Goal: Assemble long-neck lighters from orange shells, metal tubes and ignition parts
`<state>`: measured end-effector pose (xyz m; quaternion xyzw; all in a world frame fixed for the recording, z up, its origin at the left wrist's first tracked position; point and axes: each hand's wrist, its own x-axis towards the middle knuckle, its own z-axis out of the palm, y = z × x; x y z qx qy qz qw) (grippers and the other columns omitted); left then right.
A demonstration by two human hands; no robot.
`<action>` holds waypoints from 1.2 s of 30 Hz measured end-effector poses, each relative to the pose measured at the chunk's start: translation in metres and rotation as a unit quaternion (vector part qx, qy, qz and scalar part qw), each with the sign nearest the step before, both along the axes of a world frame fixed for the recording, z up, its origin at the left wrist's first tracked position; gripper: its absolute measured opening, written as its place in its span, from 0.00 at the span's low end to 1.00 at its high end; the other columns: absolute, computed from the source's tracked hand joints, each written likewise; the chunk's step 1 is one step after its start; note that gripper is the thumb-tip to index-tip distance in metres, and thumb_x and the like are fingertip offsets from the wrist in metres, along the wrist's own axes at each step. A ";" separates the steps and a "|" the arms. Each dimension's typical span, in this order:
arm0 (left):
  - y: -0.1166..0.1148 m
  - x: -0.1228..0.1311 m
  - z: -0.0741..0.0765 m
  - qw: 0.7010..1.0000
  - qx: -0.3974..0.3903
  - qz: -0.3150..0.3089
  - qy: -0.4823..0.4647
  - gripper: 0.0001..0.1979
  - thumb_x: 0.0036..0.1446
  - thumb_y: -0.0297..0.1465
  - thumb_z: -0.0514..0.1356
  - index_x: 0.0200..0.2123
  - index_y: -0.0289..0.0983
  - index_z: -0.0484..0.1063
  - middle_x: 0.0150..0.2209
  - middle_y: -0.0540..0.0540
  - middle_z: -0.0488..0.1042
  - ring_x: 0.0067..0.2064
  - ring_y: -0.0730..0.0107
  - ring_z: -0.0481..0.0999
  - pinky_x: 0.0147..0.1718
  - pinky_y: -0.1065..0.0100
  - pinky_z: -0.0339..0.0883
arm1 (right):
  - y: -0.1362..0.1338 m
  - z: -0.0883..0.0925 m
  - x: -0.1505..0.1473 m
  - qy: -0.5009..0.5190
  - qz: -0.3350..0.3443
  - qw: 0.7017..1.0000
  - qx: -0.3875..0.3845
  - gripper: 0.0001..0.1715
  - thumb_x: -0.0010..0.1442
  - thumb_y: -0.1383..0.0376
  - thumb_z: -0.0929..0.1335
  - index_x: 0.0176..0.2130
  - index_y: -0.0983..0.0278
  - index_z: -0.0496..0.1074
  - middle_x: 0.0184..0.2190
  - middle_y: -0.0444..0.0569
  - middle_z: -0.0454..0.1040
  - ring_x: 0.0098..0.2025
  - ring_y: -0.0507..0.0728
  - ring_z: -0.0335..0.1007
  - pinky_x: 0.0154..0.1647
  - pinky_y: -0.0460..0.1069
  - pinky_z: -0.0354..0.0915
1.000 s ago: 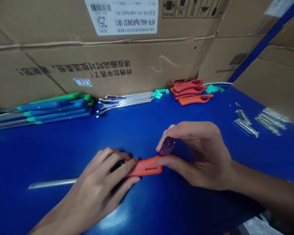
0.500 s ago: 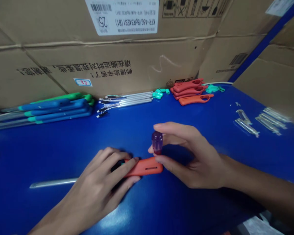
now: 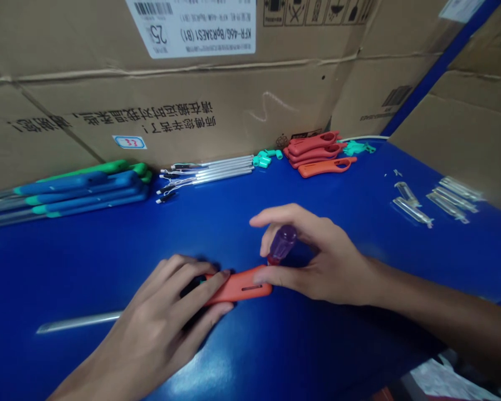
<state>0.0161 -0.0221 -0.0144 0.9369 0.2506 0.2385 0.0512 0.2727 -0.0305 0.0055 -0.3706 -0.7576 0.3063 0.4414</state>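
Although the brown cardboard carton (image 3: 192,111) and the glossy blue counter (image 3: 87,262) look much as before, the translucent purple plastic handle (image 3: 282,244), upright a moment earlier, now tilts just above the orange plastic casing (image 3: 242,288). The right hand (image 3: 329,267) pinches that handle between thumb and fingers, while the left hand (image 3: 162,317) stays closed over the casing, pressing it against the counter.

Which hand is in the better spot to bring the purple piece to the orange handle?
Probably the right hand: it holds the purple plastic piece between thumb and fingers, right by the end of the orange handle. The left hand is busy gripping that handle.
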 end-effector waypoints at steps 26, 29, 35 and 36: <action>-0.002 -0.001 0.000 1.000 -0.019 -0.004 0.006 0.12 0.64 0.29 0.60 0.50 0.32 0.71 0.44 0.40 0.72 0.45 0.60 0.69 0.42 0.59 0.67 | 0.005 -0.005 -0.003 -0.011 0.057 0.997 -0.044 0.10 0.54 0.68 0.77 0.26 0.66 0.74 0.33 0.46 0.77 0.34 0.50 0.74 0.36 0.43 0.68; -0.001 -0.001 0.000 1.000 -0.019 -0.006 0.006 0.11 0.65 0.29 0.60 0.49 0.32 0.72 0.44 0.40 0.72 0.44 0.60 0.69 0.42 0.60 0.67 | 0.004 -0.008 -0.006 0.000 0.029 0.999 -0.016 0.13 0.52 0.68 0.78 0.26 0.67 0.72 0.31 0.45 0.74 0.32 0.49 0.71 0.35 0.44 0.66; -0.001 -0.001 -0.001 1.000 -0.021 -0.002 0.010 0.13 0.64 0.30 0.60 0.51 0.33 0.71 0.44 0.39 0.73 0.45 0.59 0.69 0.41 0.59 0.68 | 0.009 0.003 0.000 -0.070 0.080 0.991 -0.080 0.07 0.60 0.69 0.73 0.30 0.67 0.76 0.29 0.46 0.75 0.32 0.50 0.71 0.36 0.45 0.67; -0.001 -0.001 -0.001 1.000 -0.025 -0.001 0.010 0.13 0.64 0.29 0.60 0.51 0.33 0.71 0.44 0.39 0.73 0.45 0.59 0.69 0.41 0.59 0.68 | 0.010 0.005 0.002 -0.080 0.096 0.988 -0.093 0.06 0.62 0.69 0.72 0.32 0.67 0.76 0.31 0.47 0.77 0.33 0.51 0.73 0.37 0.46 0.67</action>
